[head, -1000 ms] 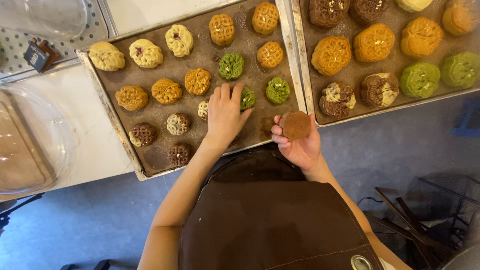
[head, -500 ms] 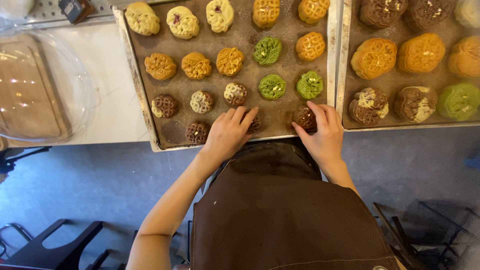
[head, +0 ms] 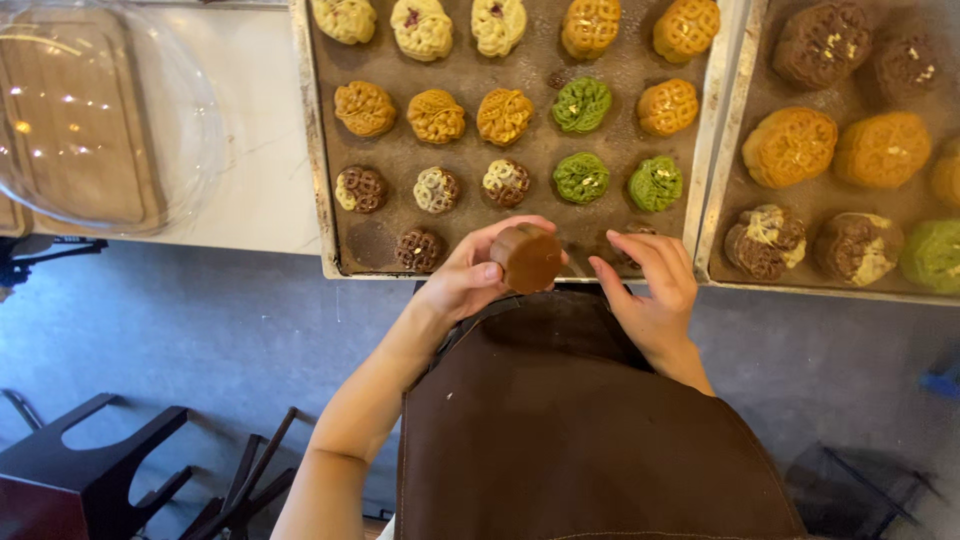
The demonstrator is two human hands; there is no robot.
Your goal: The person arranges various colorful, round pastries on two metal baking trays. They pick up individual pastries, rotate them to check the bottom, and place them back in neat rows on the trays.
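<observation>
Your left hand point(head: 470, 275) is curled around a brown mooncake point(head: 528, 257), fingers and thumb pinching it by its sides — the smooth flat base faces the camera. It is held up just over the near rim of the left baking tray point(head: 318, 170), at about 6 o'clock of that tray. Your right hand point(head: 652, 290) sits at 3 o'clock from the cake, near but not touching it, fingers loosely spread and empty, their tips over the tray's near right corner where a dark cake point(head: 634, 234) is partly hidden. At 9 o'clock from the held cake a small dark patterned cake point(head: 418, 249) lies on the tray; at 12 o'clock, two green cakes point(head: 581, 177). A second tray point(head: 722, 190) lies at 3 o'clock, a clear dome lid point(head: 100, 115) at 10 o'clock, and your brown apron point(head: 590, 430) at 6 o'clock.
</observation>
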